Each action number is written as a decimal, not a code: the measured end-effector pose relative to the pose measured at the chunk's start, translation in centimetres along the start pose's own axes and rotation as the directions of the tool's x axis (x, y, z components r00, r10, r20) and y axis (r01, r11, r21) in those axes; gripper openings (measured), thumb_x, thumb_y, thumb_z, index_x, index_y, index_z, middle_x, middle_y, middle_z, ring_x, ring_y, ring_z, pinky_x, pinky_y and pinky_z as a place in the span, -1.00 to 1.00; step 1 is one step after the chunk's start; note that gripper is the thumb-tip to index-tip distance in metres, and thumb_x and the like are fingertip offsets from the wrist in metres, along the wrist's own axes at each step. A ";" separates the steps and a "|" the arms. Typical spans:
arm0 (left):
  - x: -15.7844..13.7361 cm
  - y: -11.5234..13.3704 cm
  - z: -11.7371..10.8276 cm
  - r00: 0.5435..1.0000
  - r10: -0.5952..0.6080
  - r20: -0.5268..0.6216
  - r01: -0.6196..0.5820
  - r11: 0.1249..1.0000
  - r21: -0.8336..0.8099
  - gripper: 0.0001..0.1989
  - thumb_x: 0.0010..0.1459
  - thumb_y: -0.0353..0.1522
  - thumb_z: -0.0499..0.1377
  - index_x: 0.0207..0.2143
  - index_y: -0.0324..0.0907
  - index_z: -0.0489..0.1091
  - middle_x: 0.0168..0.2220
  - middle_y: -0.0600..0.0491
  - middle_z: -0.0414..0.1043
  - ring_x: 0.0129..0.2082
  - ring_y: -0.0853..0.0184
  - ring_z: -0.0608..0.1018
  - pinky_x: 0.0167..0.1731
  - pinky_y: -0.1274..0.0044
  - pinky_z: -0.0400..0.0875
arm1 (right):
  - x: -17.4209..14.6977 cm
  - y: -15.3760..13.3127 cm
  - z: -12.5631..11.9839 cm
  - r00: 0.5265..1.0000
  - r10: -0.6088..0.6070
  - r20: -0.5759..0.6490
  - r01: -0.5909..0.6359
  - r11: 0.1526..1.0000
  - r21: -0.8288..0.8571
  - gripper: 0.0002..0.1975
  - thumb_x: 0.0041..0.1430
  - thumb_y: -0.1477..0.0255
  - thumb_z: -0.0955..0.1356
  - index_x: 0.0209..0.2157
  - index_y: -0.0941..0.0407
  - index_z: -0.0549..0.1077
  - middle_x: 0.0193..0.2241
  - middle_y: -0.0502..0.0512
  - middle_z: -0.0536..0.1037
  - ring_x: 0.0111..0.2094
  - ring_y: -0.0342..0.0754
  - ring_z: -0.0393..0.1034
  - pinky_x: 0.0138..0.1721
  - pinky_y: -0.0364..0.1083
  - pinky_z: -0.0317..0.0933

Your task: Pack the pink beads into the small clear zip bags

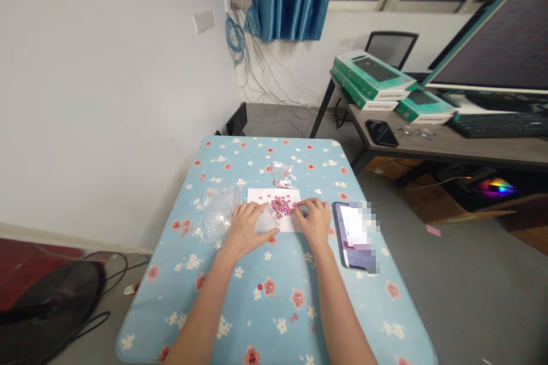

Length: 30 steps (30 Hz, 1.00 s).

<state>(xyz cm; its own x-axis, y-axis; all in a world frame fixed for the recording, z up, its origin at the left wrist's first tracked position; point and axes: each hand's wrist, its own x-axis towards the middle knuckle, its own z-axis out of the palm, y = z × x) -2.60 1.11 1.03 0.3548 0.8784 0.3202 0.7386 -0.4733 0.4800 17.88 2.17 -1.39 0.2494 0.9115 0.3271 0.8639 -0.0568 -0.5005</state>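
Observation:
A heap of small pink beads (282, 206) lies on a white sheet of paper (293, 227) on the table, with a few gold-coloured bits among them. My left hand (249, 228) rests at the sheet's left side, thumb and fingers spread apart. Beneath it lies part of a thin, clear piece with a reddish line, its kind not plain. At the heap's right edge, my right hand (313, 218) has thumb and forefinger pinched together; what is between them is too small to make out. A clear plastic bag (216, 214) lies left of my left hand.
Beyond the paper is a small clear bag (283, 174) with bits inside. A phone (353, 235) lies right of my right hand. The flowered tabletop (240, 308) stands beside a desk (454, 145) with green boxes (372, 77) and a monitor (496, 40).

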 end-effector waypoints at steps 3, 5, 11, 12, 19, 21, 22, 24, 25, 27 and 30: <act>-0.1 0.1 0.6 1.000 -0.008 -0.008 0.008 1.000 -0.009 -0.42 0.00 -0.11 0.25 0.06 -0.10 0.28 -0.15 0.01 0.38 -0.12 0.18 0.38 -0.09 0.32 0.25 | 0.0 0.2 0.1 1.000 -0.010 -0.018 0.011 1.000 0.019 -0.87 0.05 0.36 0.35 -0.42 0.08 0.54 -0.32 0.11 0.47 -0.25 0.06 0.15 -0.22 0.00 -0.02; -0.2 0.1 1.0 1.000 -0.010 -0.008 0.010 1.000 -0.016 -0.42 0.01 -0.10 0.24 0.06 -0.10 0.27 -0.14 0.00 0.38 -0.12 0.17 0.38 -0.09 0.31 0.26 | 0.1 0.3 0.1 0.999 -0.019 -0.043 0.022 0.997 0.070 -0.86 0.06 0.34 0.35 -0.44 0.08 0.53 -0.34 0.12 0.48 -0.26 0.06 0.17 -0.20 0.01 0.00; -0.3 0.1 1.7 1.000 -0.014 -0.011 0.014 1.000 -0.028 -0.43 0.03 -0.12 0.23 0.07 -0.09 0.26 -0.11 -0.01 0.37 -0.10 0.16 0.37 -0.07 0.29 0.26 | 0.3 -0.3 -0.8 0.987 -0.145 0.066 0.096 0.875 0.474 -0.85 0.10 0.31 0.34 -0.42 0.08 0.49 -0.39 0.07 0.50 -0.29 0.01 0.30 -0.16 0.01 0.10; -0.3 0.1 1.8 1.000 -0.014 -0.008 0.013 0.999 -0.033 -0.43 0.03 -0.12 0.23 0.07 -0.10 0.26 -0.11 -0.01 0.37 -0.09 0.16 0.37 -0.06 0.30 0.26 | 0.3 -0.5 -0.9 0.982 -0.171 0.085 0.101 0.843 0.528 -0.86 0.10 0.31 0.35 -0.42 0.07 0.48 -0.39 0.07 0.51 -0.28 0.01 0.31 -0.16 0.00 0.11; -0.5 0.0 2.2 1.000 0.002 0.001 -0.002 0.997 -0.073 -0.38 0.02 -0.16 0.25 0.11 -0.13 0.22 -0.07 -0.05 0.31 -0.05 0.16 0.35 -0.02 0.31 0.26 | 0.0 -1.6 -1.5 0.948 -0.287 0.137 0.131 0.745 0.654 -0.89 0.11 0.35 0.36 -0.44 0.06 0.47 -0.41 0.03 0.52 -0.27 -0.01 0.35 -0.09 0.03 0.09; -0.5 0.0 2.2 1.000 0.006 0.000 -0.006 0.997 -0.072 -0.38 0.02 -0.15 0.25 0.12 -0.12 0.22 -0.06 -0.05 0.30 -0.04 0.15 0.35 -0.01 0.30 0.25 | -0.1 -1.7 -1.5 0.940 -0.302 0.157 0.134 0.752 0.645 -0.90 0.11 0.36 0.36 -0.45 0.06 0.47 -0.40 0.03 0.52 -0.26 -0.01 0.35 -0.05 0.06 0.07; -0.5 -0.1 2.3 1.000 0.006 0.000 -0.006 0.997 -0.074 -0.38 0.03 -0.15 0.24 0.12 -0.11 0.21 -0.05 -0.05 0.30 -0.03 0.15 0.35 0.00 0.30 0.25 | -0.1 -1.8 -1.5 0.938 -0.306 0.164 0.135 0.757 0.639 -0.90 0.11 0.36 0.36 -0.44 0.06 0.48 -0.39 0.03 0.52 -0.24 -0.01 0.35 -0.03 0.07 0.06; -0.5 -0.1 2.3 1.000 0.004 0.002 -0.004 0.997 -0.080 -0.38 0.03 -0.14 0.24 0.13 -0.08 0.21 -0.05 -0.05 0.29 -0.02 0.14 0.35 0.00 0.29 0.25 | -0.2 -2.0 -1.5 0.933 -0.314 0.174 0.141 0.766 0.627 -0.90 0.11 0.35 0.36 -0.44 0.05 0.48 -0.37 0.04 0.52 -0.22 0.01 0.35 -0.02 0.08 0.05; -0.5 -0.1 2.3 1.000 0.003 0.003 -0.003 0.997 -0.083 -0.38 0.03 -0.14 0.24 0.13 -0.07 0.21 -0.05 -0.05 0.29 -0.02 0.14 0.35 0.00 0.28 0.25 | -0.2 -2.1 -1.5 0.931 -0.320 0.176 0.147 0.769 0.623 -0.89 0.11 0.34 0.36 -0.43 0.05 0.49 -0.37 0.05 0.52 -0.21 0.02 0.35 -0.02 0.09 0.05; -0.5 -0.1 2.2 1.000 0.005 0.004 -0.004 0.996 -0.086 -0.38 0.03 -0.14 0.24 0.13 -0.07 0.21 -0.05 -0.05 0.29 -0.02 0.14 0.35 0.00 0.28 0.25 | -0.2 -2.2 -1.5 0.927 -0.329 0.178 0.154 0.770 0.619 -0.89 0.11 0.33 0.36 -0.42 0.05 0.49 -0.36 0.05 0.53 -0.21 0.02 0.35 -0.02 0.09 0.05; -0.5 -0.1 2.1 1.000 0.004 0.007 -0.003 0.996 -0.089 -0.38 0.02 -0.15 0.25 0.13 -0.07 0.21 -0.04 -0.05 0.29 -0.02 0.14 0.34 0.00 0.28 0.24 | -0.1 -1.9 -1.5 0.936 -0.315 0.156 0.159 0.776 0.611 -0.90 0.11 0.34 0.35 -0.41 0.05 0.50 -0.35 0.06 0.53 -0.20 0.03 0.35 -0.04 0.07 0.07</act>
<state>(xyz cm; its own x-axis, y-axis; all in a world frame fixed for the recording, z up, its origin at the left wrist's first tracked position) -1.59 0.84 -0.91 0.3615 0.8769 0.3167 0.6836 -0.4803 0.5496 16.83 1.55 0.71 -0.1073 0.9347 0.3389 0.4424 0.3502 -0.8256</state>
